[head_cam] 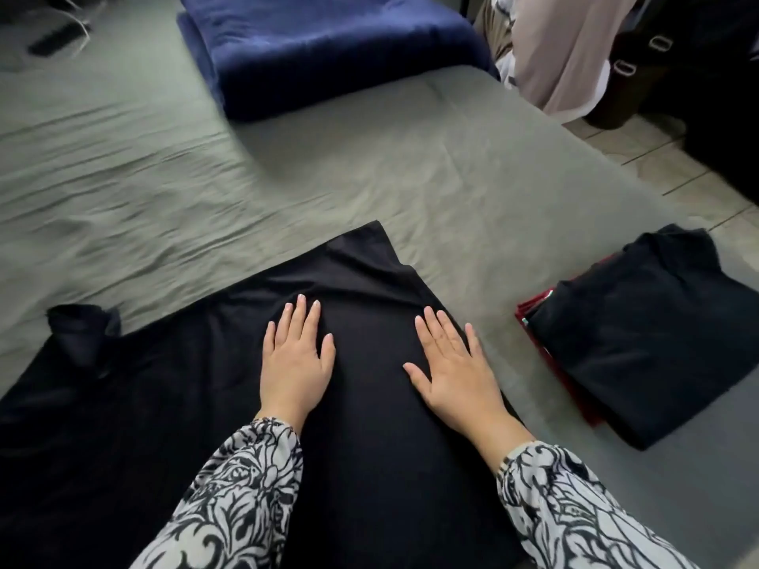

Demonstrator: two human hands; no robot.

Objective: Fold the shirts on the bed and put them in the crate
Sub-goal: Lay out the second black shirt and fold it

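I see the black shirt (369,425) cut off at the bottom edge; the red garment (534,322) lies mostly hidden under a folded black shirt (649,338).

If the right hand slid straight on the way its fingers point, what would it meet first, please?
The right hand lies flat on the black shirt, fingers pointing up-left. It would likely cross the shirt's far edge onto bare bed sheet; the blue blanket lies well beyond.

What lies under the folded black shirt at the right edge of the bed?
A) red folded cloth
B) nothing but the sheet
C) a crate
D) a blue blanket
A: red folded cloth shows along the left side of the folded black shirt, which lies on top of it.
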